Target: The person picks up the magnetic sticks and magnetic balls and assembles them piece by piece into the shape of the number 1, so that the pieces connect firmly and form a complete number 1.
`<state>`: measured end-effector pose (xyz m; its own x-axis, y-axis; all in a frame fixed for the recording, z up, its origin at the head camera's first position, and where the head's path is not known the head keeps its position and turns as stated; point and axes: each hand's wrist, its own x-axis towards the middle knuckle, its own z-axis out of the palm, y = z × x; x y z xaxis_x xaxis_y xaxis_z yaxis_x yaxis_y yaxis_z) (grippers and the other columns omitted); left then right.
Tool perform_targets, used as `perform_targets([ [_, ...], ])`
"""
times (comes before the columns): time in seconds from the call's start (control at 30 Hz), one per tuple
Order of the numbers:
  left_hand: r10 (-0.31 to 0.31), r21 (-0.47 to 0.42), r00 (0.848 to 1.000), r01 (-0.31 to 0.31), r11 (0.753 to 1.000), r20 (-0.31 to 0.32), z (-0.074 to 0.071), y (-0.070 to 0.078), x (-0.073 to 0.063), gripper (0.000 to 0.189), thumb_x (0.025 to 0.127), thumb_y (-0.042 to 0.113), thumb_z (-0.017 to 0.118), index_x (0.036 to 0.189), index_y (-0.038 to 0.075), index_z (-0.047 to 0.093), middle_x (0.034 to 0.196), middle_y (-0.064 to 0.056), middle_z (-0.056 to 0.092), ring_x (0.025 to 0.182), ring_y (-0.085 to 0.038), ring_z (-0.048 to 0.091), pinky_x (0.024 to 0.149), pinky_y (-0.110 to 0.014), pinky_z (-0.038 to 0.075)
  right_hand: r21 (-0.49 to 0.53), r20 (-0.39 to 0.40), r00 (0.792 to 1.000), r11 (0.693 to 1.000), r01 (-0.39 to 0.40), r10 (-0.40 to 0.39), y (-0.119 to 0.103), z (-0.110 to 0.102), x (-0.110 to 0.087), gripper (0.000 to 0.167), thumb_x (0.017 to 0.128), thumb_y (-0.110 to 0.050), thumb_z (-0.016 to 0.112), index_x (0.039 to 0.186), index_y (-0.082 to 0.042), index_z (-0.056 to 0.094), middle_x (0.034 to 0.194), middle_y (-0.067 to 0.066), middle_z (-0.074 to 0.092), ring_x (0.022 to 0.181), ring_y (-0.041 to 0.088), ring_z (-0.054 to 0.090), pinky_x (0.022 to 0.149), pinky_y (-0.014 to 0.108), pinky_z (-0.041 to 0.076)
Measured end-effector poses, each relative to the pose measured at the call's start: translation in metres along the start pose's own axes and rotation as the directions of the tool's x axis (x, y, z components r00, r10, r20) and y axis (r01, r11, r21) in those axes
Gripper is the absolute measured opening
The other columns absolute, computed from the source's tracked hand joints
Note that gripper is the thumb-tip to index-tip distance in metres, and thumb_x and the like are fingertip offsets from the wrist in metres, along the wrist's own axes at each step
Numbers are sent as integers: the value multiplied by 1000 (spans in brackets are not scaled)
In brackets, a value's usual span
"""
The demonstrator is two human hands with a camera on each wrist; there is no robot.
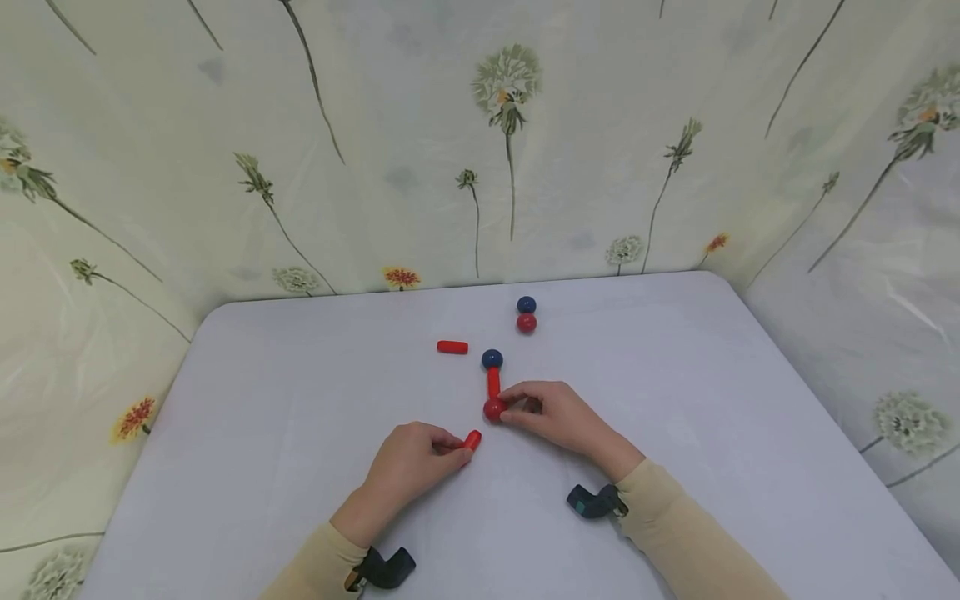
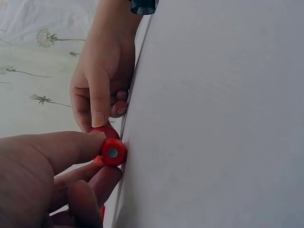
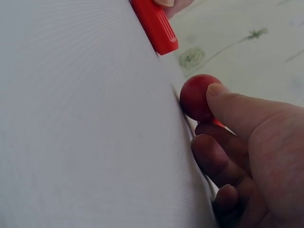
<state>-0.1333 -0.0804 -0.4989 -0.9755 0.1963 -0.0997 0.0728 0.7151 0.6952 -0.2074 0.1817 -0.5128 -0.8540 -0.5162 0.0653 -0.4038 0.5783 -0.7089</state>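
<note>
My left hand (image 1: 417, 460) pinches a short red rod (image 1: 472, 440) between thumb and fingers. In the left wrist view a round grey metal spot shows in the rod's end (image 2: 113, 153). My right hand (image 1: 557, 413) grips a red ball (image 1: 493, 409) with thumb and fingertips. From that ball a second red rod (image 1: 493, 382) runs away from me to a blue ball (image 1: 492, 358), the three joined in a line on the table. The left hand's rod points toward the red ball, a small gap between them, as the right wrist view also shows.
A loose red rod (image 1: 452, 347) lies left of the blue ball. Farther back, another blue ball (image 1: 527, 305) and red ball (image 1: 527, 323) sit together near the far edge. The white table (image 1: 315, 375) meets a flower-patterned curtain (image 1: 420, 150) behind and at both sides.
</note>
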Motion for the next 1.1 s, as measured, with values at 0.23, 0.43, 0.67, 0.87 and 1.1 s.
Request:
perform_targets([
  [0.23, 14, 4, 1000, -14, 1000, -9, 0, 1, 3, 25, 83, 42, 78, 95, 19, 80, 74, 17, 67, 72, -5, 60, 62, -27, 48, 4, -6, 1000, 1000, -26, 26, -1, 1, 4, 29, 88, -45, 73, 116, -40, 68, 101, -25, 65, 78, 5, 61, 71, 26, 53],
  [0.43, 28, 8, 999, -28, 1000, -18, 1, 1, 5, 24, 83, 41, 77, 95, 20, 81, 74, 17, 67, 72, -5, 60, 62, -27, 48, 1, -10, 999, 999, -32, 32, -1, 1, 5, 29, 88, -45, 73, 117, -39, 69, 102, -25, 65, 78, 5, 61, 71, 26, 53],
  [0.67, 41, -2, 999, -41, 999, -26, 5, 2, 8, 24, 84, 42, 77, 94, 21, 81, 73, 19, 66, 74, -5, 60, 62, -26, 48, 12, -14, 1000, 1000, -23, 24, -1, 1, 5, 29, 88, -43, 74, 117, -38, 69, 103, -24, 65, 79, 5, 62, 72, 26, 53],
  [0.87, 32, -15, 999, -32, 999, -31, 4, 3, 9, 23, 84, 42, 77, 94, 22, 81, 75, 18, 67, 77, -6, 62, 64, -27, 49, 10, -17, 1000, 1000, -21, 21, -2, 1, 5, 30, 88, -43, 74, 117, -36, 69, 103, -22, 66, 80, 6, 62, 73, 26, 53],
  [1.1, 25, -23, 999, -26, 999, -32, 5, 4, 10, 23, 84, 41, 76, 94, 22, 81, 76, 17, 68, 78, -7, 62, 65, -28, 49, 3, -16, 1000, 1000, -27, 27, -3, 0, 6, 31, 88, -42, 74, 118, -36, 69, 103, -23, 65, 80, 7, 61, 72, 26, 53],
])
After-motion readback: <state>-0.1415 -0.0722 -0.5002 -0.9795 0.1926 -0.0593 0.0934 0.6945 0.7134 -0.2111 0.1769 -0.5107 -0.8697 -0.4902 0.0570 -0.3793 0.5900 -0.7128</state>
